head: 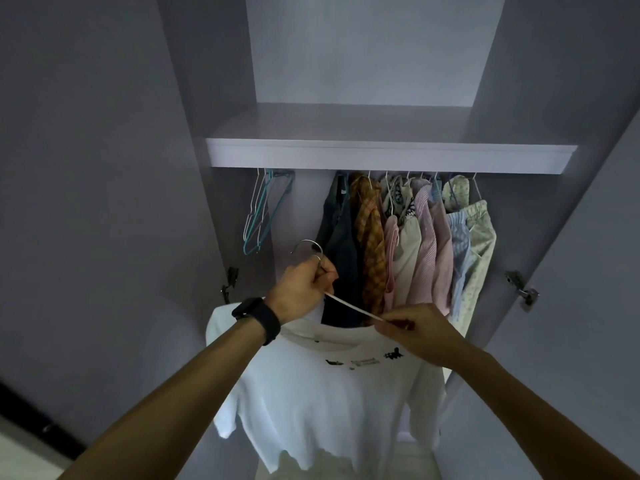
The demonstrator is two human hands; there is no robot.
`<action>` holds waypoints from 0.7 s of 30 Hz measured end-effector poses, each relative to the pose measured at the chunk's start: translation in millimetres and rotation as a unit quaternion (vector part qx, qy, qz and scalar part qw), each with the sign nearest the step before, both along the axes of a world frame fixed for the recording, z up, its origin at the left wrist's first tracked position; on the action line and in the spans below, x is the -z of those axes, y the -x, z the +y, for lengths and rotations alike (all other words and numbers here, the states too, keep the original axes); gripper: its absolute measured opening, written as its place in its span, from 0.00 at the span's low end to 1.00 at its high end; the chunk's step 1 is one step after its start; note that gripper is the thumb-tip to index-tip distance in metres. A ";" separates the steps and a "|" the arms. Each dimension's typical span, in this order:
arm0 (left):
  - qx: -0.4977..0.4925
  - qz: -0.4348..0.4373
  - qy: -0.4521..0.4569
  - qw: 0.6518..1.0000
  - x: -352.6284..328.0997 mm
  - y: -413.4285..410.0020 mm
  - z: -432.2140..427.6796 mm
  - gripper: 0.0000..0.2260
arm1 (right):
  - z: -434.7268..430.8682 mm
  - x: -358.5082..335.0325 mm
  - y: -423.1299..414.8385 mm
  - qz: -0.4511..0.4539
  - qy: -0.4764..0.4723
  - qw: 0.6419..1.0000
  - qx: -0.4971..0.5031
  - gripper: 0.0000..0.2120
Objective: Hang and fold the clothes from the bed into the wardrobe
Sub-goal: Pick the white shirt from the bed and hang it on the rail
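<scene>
Below the shelf (381, 155), the left hand (304, 282) is gripping the hanger (353, 306) under its hook, while the right hand (415, 329) is pinching its arm at the white shirt (329, 393) collar.

The left hand (301, 285) and right hand (420, 329) are bare, forearms too. A black watch (257, 318) with a broad strap circles the left wrist, centre-left.

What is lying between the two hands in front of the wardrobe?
In the head view, the thin white arm of the hanger runs from the left hand to the right hand, just above the white T-shirt.
</scene>
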State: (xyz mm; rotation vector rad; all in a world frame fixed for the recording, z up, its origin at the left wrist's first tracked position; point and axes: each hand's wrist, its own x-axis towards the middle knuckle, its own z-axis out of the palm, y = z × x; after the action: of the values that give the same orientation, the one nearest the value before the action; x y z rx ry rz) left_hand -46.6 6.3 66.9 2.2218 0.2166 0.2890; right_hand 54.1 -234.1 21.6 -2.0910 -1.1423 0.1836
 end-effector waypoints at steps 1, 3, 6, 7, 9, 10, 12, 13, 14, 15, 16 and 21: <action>-0.002 0.001 -0.003 1.000 3.5 -2.0 -1.8 0.05 | 1.4 3.2 1.2 -0.025 0.008 1.000 -0.007 0.04; -0.008 0.012 -0.012 1.000 7.7 -7.8 -1.2 0.04 | 2.9 7.7 0.4 -0.059 0.004 0.998 0.004 0.04; 0.007 0.085 -0.051 0.995 12.7 -13.3 12.2 0.17 | 7.7 9.1 -2.0 -0.015 -0.003 0.998 0.060 0.04; 0.015 0.115 -0.086 0.990 15.0 -15.7 21.0 0.21 | 13.9 8.3 -4.4 0.003 0.001 0.997 0.071 0.05; 0.011 0.153 -0.213 0.965 16.1 -18.3 39.9 0.25 | 30.0 2.3 -7.4 0.026 0.015 0.996 0.081 0.06; -0.007 0.148 -0.285 0.947 12.9 -18.8 49.4 0.26 | 39.2 -2.1 -8.1 0.037 0.020 0.995 0.086 0.07; -0.062 0.086 -0.396 0.912 -0.5 -27.2 71.3 0.30 | 64.3 -9.1 -15.3 0.086 0.025 0.991 0.102 0.08; -0.089 0.047 -0.429 0.898 -9.4 -33.3 82.4 0.33 | 78.8 -11.4 -19.3 0.124 0.023 0.985 0.118 0.08; -0.114 0.011 -0.452 0.884 -19.7 -41.1 94.5 0.36 | 95.5 -12.8 -25.5 0.161 0.019 0.977 0.137 0.09; -0.136 -0.021 -0.475 0.869 -29.7 -47.8 105.2 0.38 | 111.3 -13.8 -30.7 0.188 0.017 0.969 0.158 0.09; -0.156 -0.049 -0.495 0.853 -39.0 -55.7 116.1 0.39 | 128.1 -14.5 -38.5 0.202 0.020 0.963 0.175 0.10; -0.223 -0.074 -0.535 0.811 -49.9 -91.2 174.9 0.32 | 210.5 -7.3 -89.3 0.207 0.029 0.949 0.235 0.12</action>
State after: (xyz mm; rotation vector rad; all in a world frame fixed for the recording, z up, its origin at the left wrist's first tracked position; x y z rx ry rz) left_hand 44.6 181.1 116.8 3.2149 0.6102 1.0498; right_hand 143.4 -23.6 28.9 -2.1732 -0.3805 0.4066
